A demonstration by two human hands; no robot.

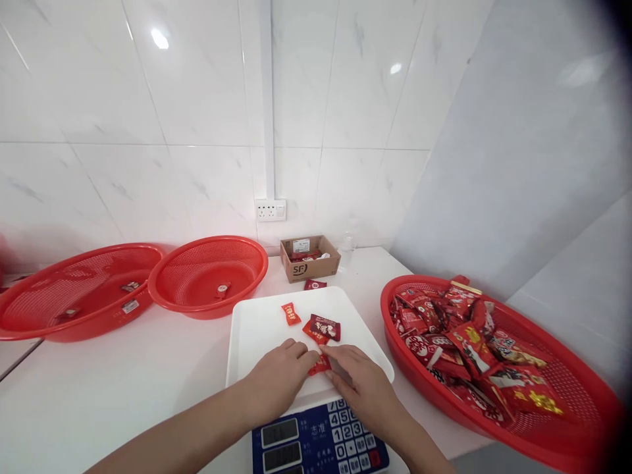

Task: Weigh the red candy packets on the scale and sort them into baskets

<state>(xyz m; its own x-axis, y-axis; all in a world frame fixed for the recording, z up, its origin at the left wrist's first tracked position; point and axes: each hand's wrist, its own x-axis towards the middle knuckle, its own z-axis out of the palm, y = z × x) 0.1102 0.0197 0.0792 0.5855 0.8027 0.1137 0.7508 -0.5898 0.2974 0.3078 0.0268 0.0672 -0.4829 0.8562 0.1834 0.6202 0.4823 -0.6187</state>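
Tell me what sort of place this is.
Probably a snack sorting or packing room: a scale with small red packets on its pan, a basket heaped with snack packets, and more baskets nearby.

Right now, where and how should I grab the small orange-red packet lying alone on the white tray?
Probably pinch the orange-red packet across its middle, by the two long edges, coming down from above. It lies flat, its length running roughly away from you, with nothing against those edges. Your left hand is nearer.
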